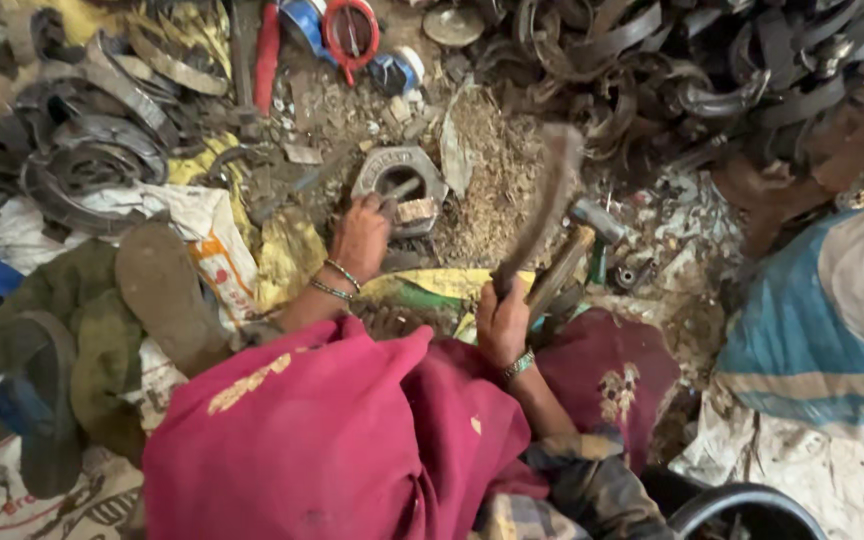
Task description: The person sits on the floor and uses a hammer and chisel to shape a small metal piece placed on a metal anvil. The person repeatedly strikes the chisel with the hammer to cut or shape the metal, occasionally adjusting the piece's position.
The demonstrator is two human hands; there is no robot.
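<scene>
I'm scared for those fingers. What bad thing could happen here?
The left hand holds a small piece against the grey metal block while the right hand holds a raised hammer. A missed blow might hit the fingers. Chips could fly up. The bare hands may get cut on the scrap metal strips.

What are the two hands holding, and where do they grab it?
The right hand grips a hammer low on its handle. The left hand holds a small piece against the grey metal block.
</scene>
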